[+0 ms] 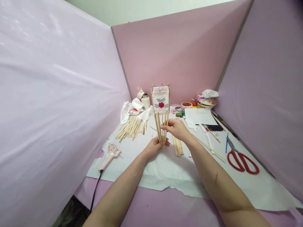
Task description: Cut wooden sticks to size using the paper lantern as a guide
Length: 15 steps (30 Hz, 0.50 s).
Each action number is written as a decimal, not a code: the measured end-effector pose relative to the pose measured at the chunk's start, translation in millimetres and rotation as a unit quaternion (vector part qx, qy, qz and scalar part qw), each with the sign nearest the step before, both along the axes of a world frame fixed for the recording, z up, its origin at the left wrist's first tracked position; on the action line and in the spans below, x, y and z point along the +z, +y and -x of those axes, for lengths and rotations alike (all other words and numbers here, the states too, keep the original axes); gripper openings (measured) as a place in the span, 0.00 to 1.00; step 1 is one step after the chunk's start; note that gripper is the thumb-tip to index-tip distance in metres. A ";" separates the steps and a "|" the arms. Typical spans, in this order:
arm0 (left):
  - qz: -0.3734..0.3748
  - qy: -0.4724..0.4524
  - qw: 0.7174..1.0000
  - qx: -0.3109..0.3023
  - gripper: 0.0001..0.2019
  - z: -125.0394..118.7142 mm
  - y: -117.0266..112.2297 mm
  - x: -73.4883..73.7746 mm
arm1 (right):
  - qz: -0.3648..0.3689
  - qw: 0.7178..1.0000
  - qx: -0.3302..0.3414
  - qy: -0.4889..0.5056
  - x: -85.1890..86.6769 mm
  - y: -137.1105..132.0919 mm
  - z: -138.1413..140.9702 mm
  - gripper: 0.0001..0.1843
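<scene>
I hold a small bundle of wooden sticks [160, 123] upright over the white paper [165, 170]. My left hand [154, 147] is wrapped round the bottom of the bundle. My right hand [176, 129] pinches the sticks near their middle from the right. Just behind the bundle stands a small paper lantern [160, 100] with a red flower and a stick frame. More sticks [178, 146] lie flat on the paper right beside my hands.
A loose pile of sticks [131, 127] lies at the left. A pink glue gun [109, 155] with a black cord rests at the front left. Red scissors [241, 160], pens, white sheets and a bowl of craft bits [206, 101] sit at the right. Pink walls enclose the table.
</scene>
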<state>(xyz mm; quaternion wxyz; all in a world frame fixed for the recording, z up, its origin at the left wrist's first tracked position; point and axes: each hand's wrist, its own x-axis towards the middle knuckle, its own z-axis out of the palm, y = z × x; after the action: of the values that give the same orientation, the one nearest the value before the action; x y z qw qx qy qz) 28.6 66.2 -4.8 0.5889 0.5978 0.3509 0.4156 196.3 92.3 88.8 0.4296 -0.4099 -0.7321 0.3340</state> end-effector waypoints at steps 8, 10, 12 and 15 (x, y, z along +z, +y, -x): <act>-0.004 0.008 1.000 -0.007 0.13 -0.1 -1.5 3.2 | -0.001 0.998 -0.014 -0.055 5.1 -4.9 -4.2 0.10; -0.002 0.010 1.000 -0.006 0.13 -0.3 -1.7 3.5 | -0.006 0.998 -0.025 -0.062 6.8 -6.4 -3.0 0.09; -0.001 0.010 1.000 -0.004 0.13 -0.3 -1.6 2.9 | -0.006 0.998 -0.036 -0.058 7.6 -7.5 -0.8 0.09; 0.002 0.000 1.000 -0.007 0.14 -0.2 -1.3 2.0 | -0.010 0.999 -0.031 -0.038 7.0 -8.3 2.8 0.07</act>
<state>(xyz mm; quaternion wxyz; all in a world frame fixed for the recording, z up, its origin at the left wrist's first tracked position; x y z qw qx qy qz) 28.8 65.0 -2.8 0.5929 0.5989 0.3481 0.4105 193.5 84.0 95.9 0.4155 -0.4402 -0.7385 0.2969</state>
